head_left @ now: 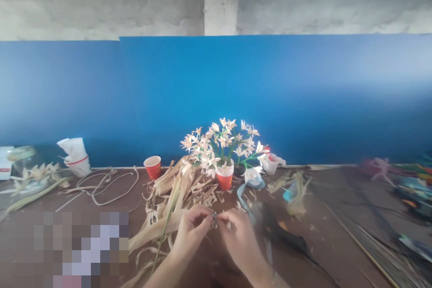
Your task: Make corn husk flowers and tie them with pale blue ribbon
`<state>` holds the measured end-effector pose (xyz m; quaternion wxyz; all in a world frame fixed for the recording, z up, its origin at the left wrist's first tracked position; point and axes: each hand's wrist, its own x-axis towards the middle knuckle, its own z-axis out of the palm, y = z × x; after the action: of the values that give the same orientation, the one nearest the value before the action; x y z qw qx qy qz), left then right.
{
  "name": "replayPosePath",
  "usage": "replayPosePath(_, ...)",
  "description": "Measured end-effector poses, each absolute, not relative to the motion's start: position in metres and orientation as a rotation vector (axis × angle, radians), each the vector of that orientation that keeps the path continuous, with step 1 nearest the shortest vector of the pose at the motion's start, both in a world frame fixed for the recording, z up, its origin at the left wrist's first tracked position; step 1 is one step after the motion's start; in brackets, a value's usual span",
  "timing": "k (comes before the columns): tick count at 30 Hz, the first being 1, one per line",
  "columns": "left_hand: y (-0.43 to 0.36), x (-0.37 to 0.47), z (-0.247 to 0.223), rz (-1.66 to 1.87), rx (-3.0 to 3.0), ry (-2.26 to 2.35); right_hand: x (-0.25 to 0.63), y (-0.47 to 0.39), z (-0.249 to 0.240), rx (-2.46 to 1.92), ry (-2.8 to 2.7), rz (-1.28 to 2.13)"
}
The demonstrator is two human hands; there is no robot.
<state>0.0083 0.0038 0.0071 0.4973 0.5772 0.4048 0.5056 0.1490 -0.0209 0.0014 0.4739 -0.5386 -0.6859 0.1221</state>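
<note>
My left hand [195, 226] and my right hand [237, 229] meet low in the middle of the head view. Both are pinched with fingertips together on something small, too blurred to name. Behind them stands a red paper cup [224, 182] holding a bunch of pale cream flowers [221, 140] on green stems. Dried corn husks [175, 184] lie heaped beside and behind my left hand. A black tool with a cord [281, 231], perhaps a glue gun, lies right of my right hand; its kind is unclear.
A red cup [153, 168] stands behind the husks. A white cable [101, 186] is looped at left, near a white cup stuffed with paper [78, 162]. Thin sticks [378, 247] lie at right. A blue partition [253, 90] borders the brown table [327, 189].
</note>
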Motion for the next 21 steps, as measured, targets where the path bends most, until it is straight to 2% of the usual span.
replayPosePath(7,0.0030,0.0068,0.0099,1.156,1.296,1.001,0.1506,-0.0252,0.0105,-1.184,-1.852,-0.053)
replayPosePath(12,0.0026,0.0096,0.0055,1.168,1.196,1.024,0.1477,-0.0255,0.0064,-1.188,-1.993,-0.162)
replayPosePath(16,0.0045,0.0087,0.0049,1.177,1.193,1.027,0.1478,-0.0264,0.0070,-1.210,-1.978,-0.102)
replayPosePath(21,0.0061,0.0034,0.0074,1.107,1.175,0.913,0.1546,-0.0246,0.0108,-1.267,-1.780,0.187)
